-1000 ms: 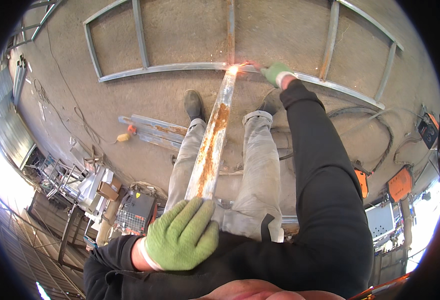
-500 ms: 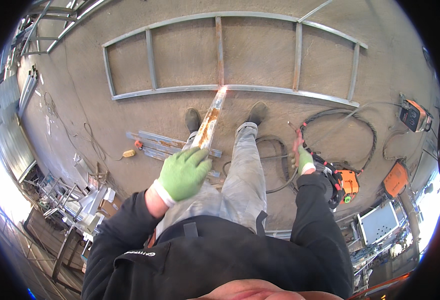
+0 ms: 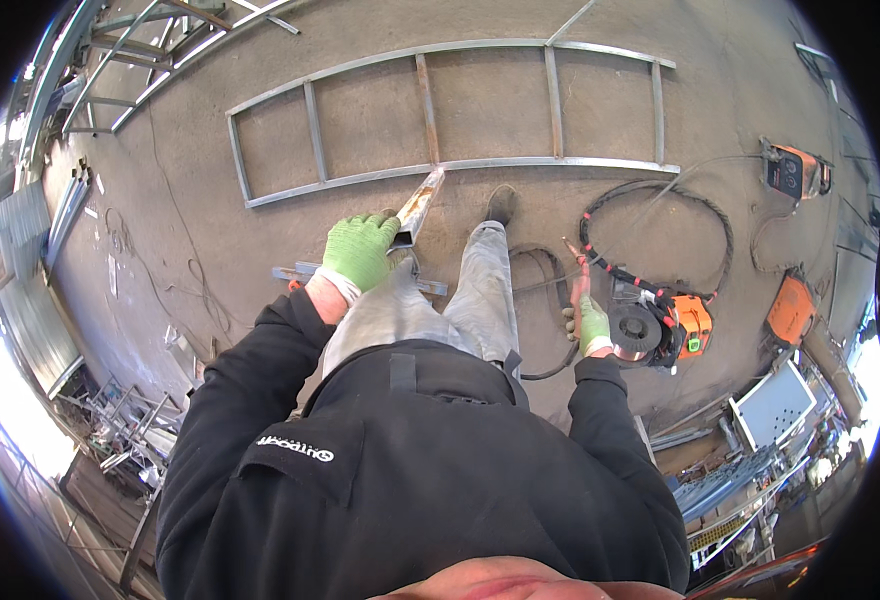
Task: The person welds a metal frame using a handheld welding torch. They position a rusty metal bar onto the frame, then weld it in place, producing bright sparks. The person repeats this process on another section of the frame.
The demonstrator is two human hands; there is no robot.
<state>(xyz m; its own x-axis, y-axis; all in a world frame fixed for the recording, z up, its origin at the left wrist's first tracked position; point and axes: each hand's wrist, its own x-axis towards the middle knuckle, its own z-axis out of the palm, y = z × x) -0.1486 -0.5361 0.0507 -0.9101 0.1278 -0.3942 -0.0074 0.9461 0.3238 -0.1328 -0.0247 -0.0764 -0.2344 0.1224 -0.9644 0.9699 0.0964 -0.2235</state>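
My left hand (image 3: pixel 360 252), in a green glove, has its fingers closed on the near end of a rust-stained square steel tube (image 3: pixel 421 205). The tube's open near end shows, and its far tip touches the near rail of a ladder-like metal frame (image 3: pixel 350 178) on the floor. A faint pinkish glow marks the contact. My right hand (image 3: pixel 592 325), also gloved in green, holds a welding torch (image 3: pixel 579 272) off to the right, its tip pointing forward, away from the tube. The gloved thumb and fingers wrap round the handle.
A wire-feed welder with a spool (image 3: pixel 635 330) and orange case stands beside my right hand; its looped cable (image 3: pixel 728 235) lies beyond. Orange machines (image 3: pixel 798 172) sit at far right. Flat metal pieces (image 3: pixel 295 272) lie by my left leg. Metal framework (image 3: pixel 125 85) stands at far left.
My left hand has moved forward and now grips the tube's near end, which has tilted into view. The bright glow at the rail has faded. My head view has shifted; the torch stays at the right.
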